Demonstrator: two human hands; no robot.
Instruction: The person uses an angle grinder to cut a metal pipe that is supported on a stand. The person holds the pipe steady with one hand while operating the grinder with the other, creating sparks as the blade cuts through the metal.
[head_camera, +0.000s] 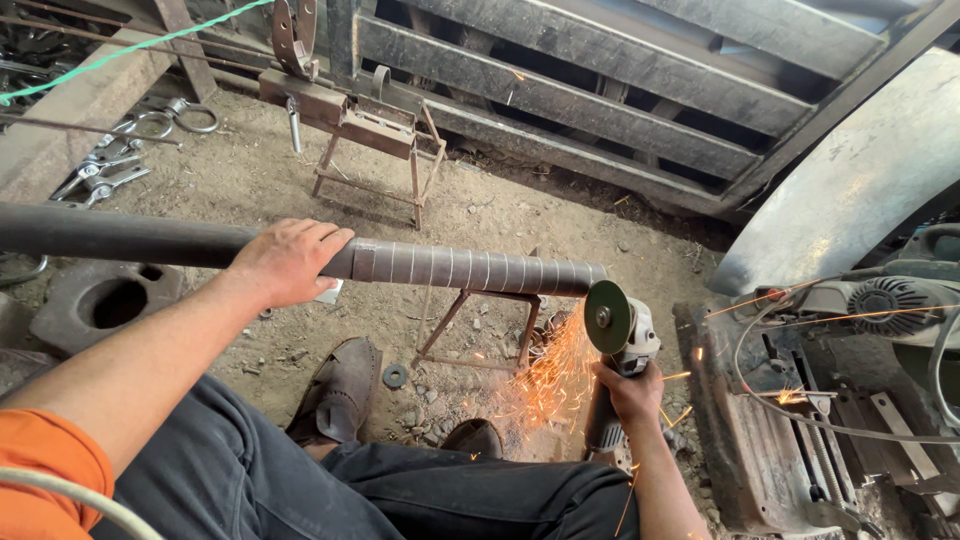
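Observation:
A long dark steel pipe (470, 268) lies across a small metal stand (480, 325), its right part marked with evenly spaced rings. My left hand (287, 258) rests palm-down on top of the pipe near its middle. My right hand (630, 390) grips the body of an angle grinder (618, 335), whose disc touches the pipe's right end. Orange sparks spray down and to the left from the disc, and a few fly right.
A second metal stand (375, 150) sits further back on the dirt floor. Tools and rings (130, 150) lie at the far left, a round metal block (105, 300) beneath the pipe. A machine with cables (850, 360) fills the right side. My feet in dark shoes (340, 385) are below the pipe.

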